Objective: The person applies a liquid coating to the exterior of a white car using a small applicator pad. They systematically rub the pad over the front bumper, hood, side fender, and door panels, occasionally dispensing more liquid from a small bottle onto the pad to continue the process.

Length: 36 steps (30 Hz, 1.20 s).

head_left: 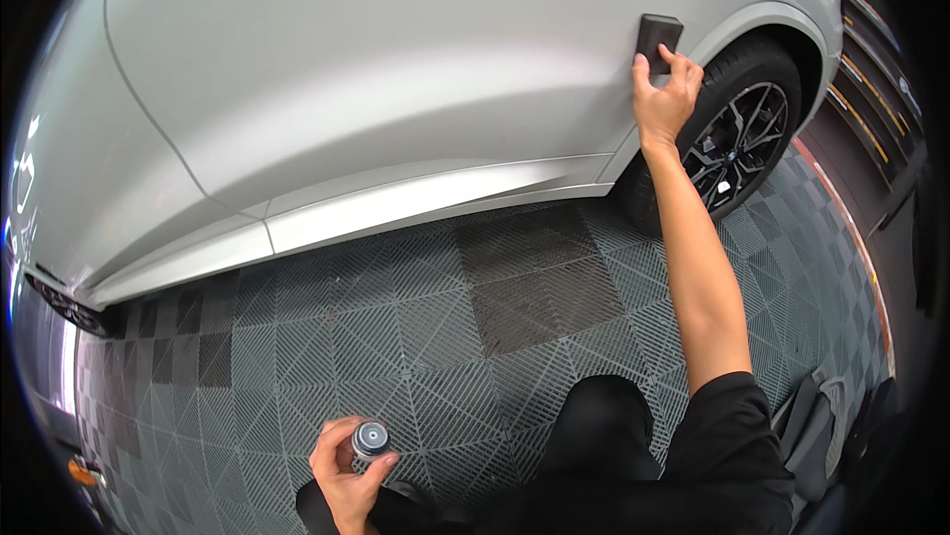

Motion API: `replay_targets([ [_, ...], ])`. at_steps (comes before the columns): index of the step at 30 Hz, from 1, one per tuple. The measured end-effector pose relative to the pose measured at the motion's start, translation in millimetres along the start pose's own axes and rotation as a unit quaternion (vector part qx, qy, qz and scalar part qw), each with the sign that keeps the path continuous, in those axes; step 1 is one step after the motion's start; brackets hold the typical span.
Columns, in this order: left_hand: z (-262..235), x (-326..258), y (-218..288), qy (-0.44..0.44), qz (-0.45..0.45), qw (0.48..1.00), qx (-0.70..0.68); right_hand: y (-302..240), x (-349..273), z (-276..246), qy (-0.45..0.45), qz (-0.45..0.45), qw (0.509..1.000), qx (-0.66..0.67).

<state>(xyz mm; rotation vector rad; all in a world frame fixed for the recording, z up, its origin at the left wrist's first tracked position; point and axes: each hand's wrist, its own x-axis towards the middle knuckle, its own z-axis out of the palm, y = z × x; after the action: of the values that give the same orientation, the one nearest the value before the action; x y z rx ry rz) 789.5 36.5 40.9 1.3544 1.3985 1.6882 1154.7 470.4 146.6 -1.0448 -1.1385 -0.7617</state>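
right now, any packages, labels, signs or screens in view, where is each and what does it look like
Small bottle: in the left hand, low in the picture, seen from the top; round silver cap with a dark centre.
Wheel badge: small round emblem at the hub of the dark wheel, right of the right hand; too small to tell more.
No signs or screens show.

We press a dark applicator block flat against the silver car body with our right hand, just beside the rear wheel. Our left hand holds a small capped bottle low over the grey ribbed floor tiles, fingers wrapped round it.
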Motion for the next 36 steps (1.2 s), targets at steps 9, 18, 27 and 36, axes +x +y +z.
replay_targets([
  [9, -25, -14, 18, -0.012, 0.039, 0.998, 0.047, -88, -51, 8, -0.037, 0.079, 0.994, 0.070],
  [18, -60, -25, 22, -0.016, 0.063, 0.995, 0.069, -238, -98, 19, -0.066, 0.079, 0.981, 0.166],
  [27, -78, -31, 26, -0.005, 0.059, 0.998, 0.031, -395, -148, 42, -0.085, 0.011, 0.981, 0.176],
  [36, -96, -35, 23, 0.012, 0.061, 0.998, 0.033, -521, -174, 58, -0.109, 0.005, 0.968, 0.227],
])
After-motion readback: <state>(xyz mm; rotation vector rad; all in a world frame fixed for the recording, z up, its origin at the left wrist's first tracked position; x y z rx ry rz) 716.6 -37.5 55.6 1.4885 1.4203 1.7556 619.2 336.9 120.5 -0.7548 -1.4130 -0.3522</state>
